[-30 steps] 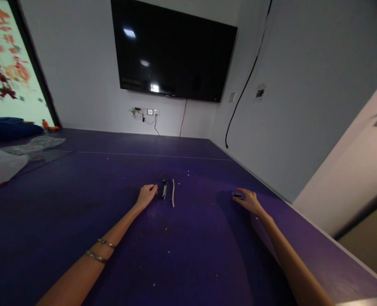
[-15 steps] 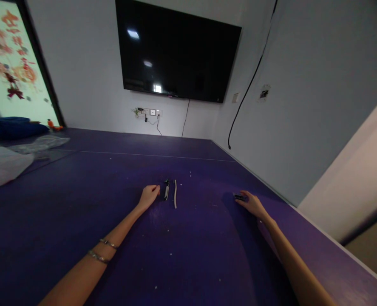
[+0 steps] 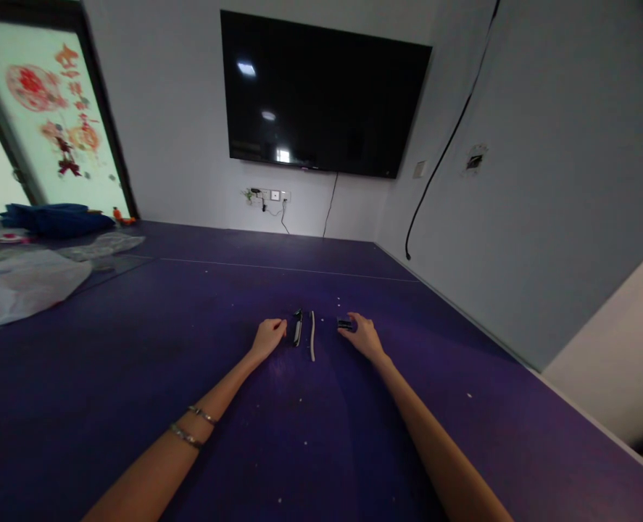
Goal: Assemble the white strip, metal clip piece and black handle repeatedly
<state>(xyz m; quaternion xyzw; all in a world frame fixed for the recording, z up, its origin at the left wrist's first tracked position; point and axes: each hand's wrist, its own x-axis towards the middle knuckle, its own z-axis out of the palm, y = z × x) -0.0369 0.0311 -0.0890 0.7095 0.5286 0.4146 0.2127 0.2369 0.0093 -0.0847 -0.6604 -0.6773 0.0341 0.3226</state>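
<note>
A small dark box [image 3: 344, 324] was held between the thumb and fingers of the right hand [image 3: 363, 337], to the right of a pale strip [image 3: 313, 338] and apart from it. The strip was laid lengthwise on the purple surface [image 3: 234, 464], just beside a slim black-and-silver object [image 3: 298, 330]. The left hand [image 3: 270, 336] was placed near that object's left side; its fingers were curled, but whether they were fully closed, or anything was held, could not be told.
</note>
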